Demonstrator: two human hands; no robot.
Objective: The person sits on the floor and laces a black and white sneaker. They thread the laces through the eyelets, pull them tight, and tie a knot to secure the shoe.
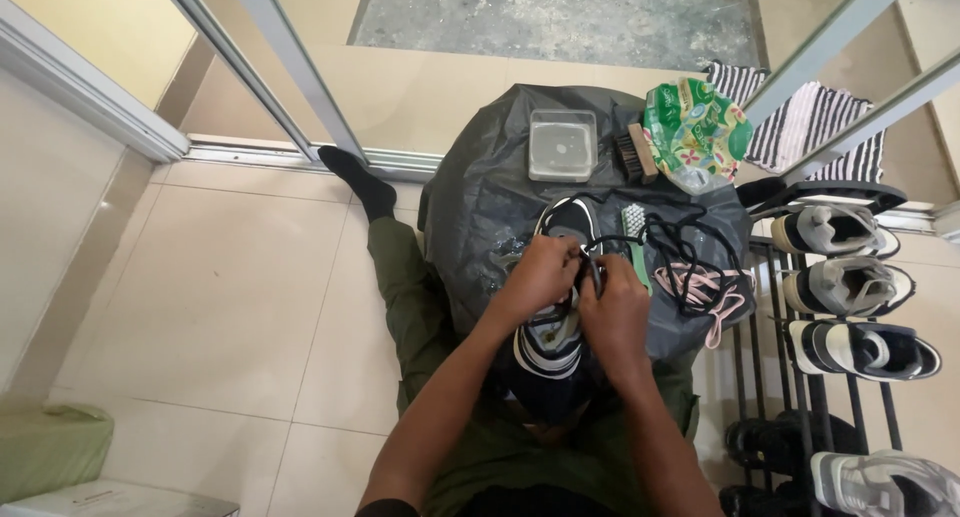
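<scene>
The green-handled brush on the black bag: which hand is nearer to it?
Right. The right hand sits just beside the green-handled brush, almost touching it; the left hand is farther away, across the sneaker.

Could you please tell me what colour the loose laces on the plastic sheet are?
Black laces and pink laces, head view.

Black-and-white sneaker on a dark grey plastic sheet; pink laces and black laces to the right; green printed bag (far right); black/white striped cloth.
</scene>
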